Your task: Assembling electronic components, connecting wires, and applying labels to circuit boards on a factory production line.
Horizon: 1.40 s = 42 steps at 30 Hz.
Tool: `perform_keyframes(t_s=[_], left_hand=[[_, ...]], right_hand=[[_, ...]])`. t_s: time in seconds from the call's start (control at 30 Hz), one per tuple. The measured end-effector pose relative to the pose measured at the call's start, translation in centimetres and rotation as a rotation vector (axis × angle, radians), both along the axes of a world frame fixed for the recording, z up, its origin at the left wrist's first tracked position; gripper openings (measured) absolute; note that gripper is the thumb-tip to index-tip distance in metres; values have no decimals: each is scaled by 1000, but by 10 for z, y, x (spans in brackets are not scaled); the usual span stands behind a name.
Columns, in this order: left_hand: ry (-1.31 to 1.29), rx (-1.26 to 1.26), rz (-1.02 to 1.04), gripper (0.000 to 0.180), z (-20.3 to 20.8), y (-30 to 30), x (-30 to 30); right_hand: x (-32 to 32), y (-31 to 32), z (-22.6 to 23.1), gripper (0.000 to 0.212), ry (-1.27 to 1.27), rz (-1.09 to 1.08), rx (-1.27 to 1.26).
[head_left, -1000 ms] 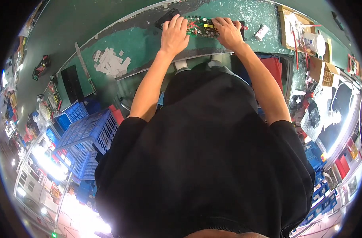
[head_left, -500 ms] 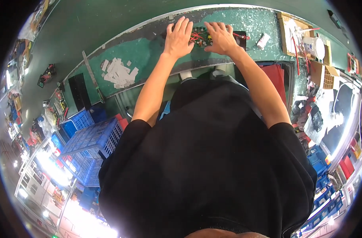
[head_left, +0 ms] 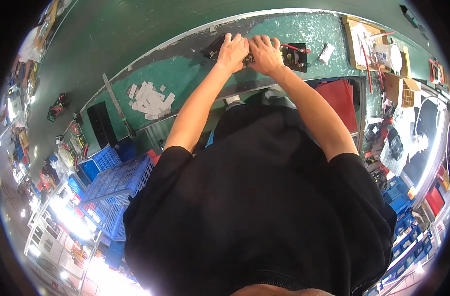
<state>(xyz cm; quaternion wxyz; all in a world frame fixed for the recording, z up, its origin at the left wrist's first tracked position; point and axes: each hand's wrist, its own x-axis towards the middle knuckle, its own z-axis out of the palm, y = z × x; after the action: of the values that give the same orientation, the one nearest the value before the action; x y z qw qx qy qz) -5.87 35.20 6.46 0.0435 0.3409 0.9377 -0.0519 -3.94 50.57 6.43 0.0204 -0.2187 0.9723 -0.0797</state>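
On the green workbench (head_left: 183,64), my left hand (head_left: 233,53) and my right hand (head_left: 266,54) are close together with fingers curled down. A small circuit board (head_left: 249,58) lies between and under them, mostly covered by both hands. A black box-like part (head_left: 213,47) peeks out beside my left fingers. To the right of my right hand sits an open black casing (head_left: 298,58) with components inside and a red lead (head_left: 298,48) along its far edge. The fingertips and their exact hold on the board are hidden.
White paper labels (head_left: 152,100) lie in a loose pile left of my left arm, near a metal strip (head_left: 117,102) and a black panel (head_left: 101,123). A small white packet (head_left: 326,53) and a cardboard tray (head_left: 353,44) are at right. Blue crates (head_left: 117,181) stand lower left.
My hands have come together and their fingers have curled over the circuit board, which showed its red wires between them before. The black casing at right is more exposed.
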Motion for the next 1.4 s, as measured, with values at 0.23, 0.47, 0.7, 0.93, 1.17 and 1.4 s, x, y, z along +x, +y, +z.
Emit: perform_keyframes(t_s=[0.23, 0.47, 0.7, 0.93, 1.17, 1.4], left_hand=[[69, 19, -68, 59, -5, -4, -2], [52, 18, -83, 62, -3, -5, 1], [-21, 92, -58, 62, -4, -4, 0], [-35, 133, -39, 60, -5, -3, -1], [-11, 144, -50, 60, -4, -2, -1], [-39, 145, -12, 73, -4, -8, 0]], right_hand=[[5, -4, 0, 73, 16, -16, 28], [8, -5, 1, 73, 2, -26, 9], [8, -5, -1, 71, 6, -9, 40], [6, -4, -3, 66, 27, 23, 54], [6, -2, -4, 64, 32, 32, 40], [10, 1, 5, 92, 39, -143, 22]])
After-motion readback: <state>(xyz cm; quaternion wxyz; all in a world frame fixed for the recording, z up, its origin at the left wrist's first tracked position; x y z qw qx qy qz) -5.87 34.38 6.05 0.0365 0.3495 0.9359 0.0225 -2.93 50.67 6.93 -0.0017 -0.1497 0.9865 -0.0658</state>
